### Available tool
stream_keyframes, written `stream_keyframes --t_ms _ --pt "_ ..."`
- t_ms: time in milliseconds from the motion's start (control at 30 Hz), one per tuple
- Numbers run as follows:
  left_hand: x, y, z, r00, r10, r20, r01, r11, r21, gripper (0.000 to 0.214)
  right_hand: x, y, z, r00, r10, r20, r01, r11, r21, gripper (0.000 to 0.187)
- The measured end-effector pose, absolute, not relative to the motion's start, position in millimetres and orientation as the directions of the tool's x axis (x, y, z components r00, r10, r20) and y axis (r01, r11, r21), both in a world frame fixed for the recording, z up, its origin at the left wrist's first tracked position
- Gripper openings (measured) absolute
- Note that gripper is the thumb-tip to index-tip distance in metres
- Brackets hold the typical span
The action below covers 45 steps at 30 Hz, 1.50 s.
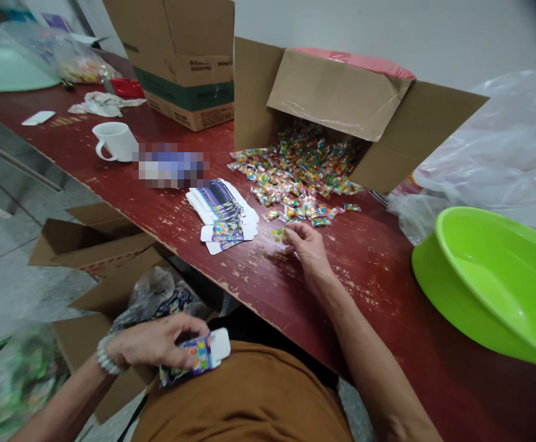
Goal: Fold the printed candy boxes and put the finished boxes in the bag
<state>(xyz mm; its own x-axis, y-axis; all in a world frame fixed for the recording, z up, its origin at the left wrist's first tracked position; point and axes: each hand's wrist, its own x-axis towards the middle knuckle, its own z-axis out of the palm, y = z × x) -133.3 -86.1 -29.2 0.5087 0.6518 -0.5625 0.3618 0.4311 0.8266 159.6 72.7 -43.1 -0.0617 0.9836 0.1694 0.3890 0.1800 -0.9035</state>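
My left hand (170, 341), with a beaded bracelet on its wrist, is closed around a small printed candy box (201, 356) whose white end flap stands open. It is held low, against the brown shirt. Over the table, my right hand (305, 244) pinches a small wrapped candy (277, 234) between thumb and fingers. Just beyond it, a heap of wrapped candies (295, 184) spills out of a cardboard box (336, 92) lying on its side. Left of my right hand lies a fanned stack of flat printed cartons (224, 212).
A green basin (447, 258) stands at the right, before clear plastic bags (493, 153). A white mug (118, 142) and a tall cardboard box (180, 61) are at the back left. Below the table's edge sits an open carton (97, 301) with filled packets.
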Motion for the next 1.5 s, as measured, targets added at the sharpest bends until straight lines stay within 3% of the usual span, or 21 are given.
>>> stream_keyframes --t_ms 100,167,333,467,600,700,800,900,967,1033,1133,1200,1267,1367,1500 --pt "-117.7 -78.7 -21.3 0.451 0.749 -0.486 0.173 0.46 0.871 0.031 151.0 37.7 -27.0 -0.201 0.979 -0.042 0.042 -0.034 -0.999 0.035" --pt "-101.9 -74.5 -17.1 0.422 0.785 -0.453 0.047 0.481 0.876 0.035 141.1 16.5 -20.2 -0.275 0.956 -0.099 -0.076 -0.124 -0.989 0.032" --pt "-69.8 -72.9 -11.5 0.395 0.84 -0.371 -0.025 0.414 0.91 0.028 124.5 -9.4 -18.9 -0.275 0.961 0.008 -0.017 0.003 -1.0 0.014" --pt "-59.1 -74.1 -9.8 0.362 0.867 -0.344 0.006 0.367 0.93 0.022 124.5 -14.3 -18.9 -0.346 0.938 -0.002 0.031 0.009 -0.999 0.008" --pt "-52.1 -73.1 -8.7 0.37 0.879 -0.302 0.006 0.323 0.946 0.026 125.8 -18.7 -15.6 -0.38 0.923 0.061 0.091 0.103 -0.991 0.01" --pt "-48.0 -72.6 -8.0 0.348 0.894 -0.282 -0.097 0.334 0.938 0.033 127.8 -21.1 -14.8 -0.353 0.927 0.123 0.037 0.145 -0.989 0.017" --pt "-45.3 -72.8 -9.2 0.308 0.901 -0.307 -0.248 0.388 0.888 0.038 129.7 -24.2 -17.3 -0.303 0.953 -0.024 -0.14 -0.069 -0.988 0.026" --pt "-41.2 -73.0 -13.0 0.248 0.901 -0.356 -0.338 0.425 0.84 0.048 126.8 -29.8 -22.6 -0.45 0.877 -0.17 -0.272 -0.316 -0.909 0.043" --pt "-37.4 -73.3 -16.2 0.22 0.905 -0.363 -0.342 0.42 0.841 0.048 122.4 -33.4 -26.8 -0.542 0.818 -0.19 -0.268 -0.383 -0.884 0.047" --pt "-33.8 -73.8 -18.9 0.189 0.924 -0.332 -0.335 0.378 0.863 0.046 118.1 -35.1 -30.6 -0.528 0.838 -0.138 -0.223 -0.294 -0.93 0.042" --pt "-31.8 -74.0 -21.0 0.133 0.951 -0.279 -0.361 0.309 0.88 0.038 116.3 -34.0 -32.9 -0.362 0.923 0.131 -0.073 0.112 -0.991 0.024" --pt "-32.9 -73.1 -20.4 0.163 0.936 -0.311 -0.422 0.351 0.836 0.034 118.8 -32.6 -31.3 -0.312 0.892 0.327 0.077 0.366 -0.927 0.019" --pt "-35.0 -71.6 -18.7 0.26 0.894 -0.365 -0.501 0.449 0.74 0.038 122.5 -32.1 -28.4 -0.357 0.835 0.419 0.165 0.498 -0.852 0.02" --pt "-36.3 -68.9 -15.9 0.339 0.853 -0.398 -0.558 0.522 0.645 0.052 125.0 -33.1 -26.1 -0.429 0.822 0.374 0.148 0.472 -0.869 0.018" --pt "-32.6 -66.4 -15.4 0.275 0.864 -0.421 -0.532 0.502 0.682 0.063 119.9 -32.4 -26.5 -0.424 0.902 0.084 -0.016 0.086 -0.996 0.013"
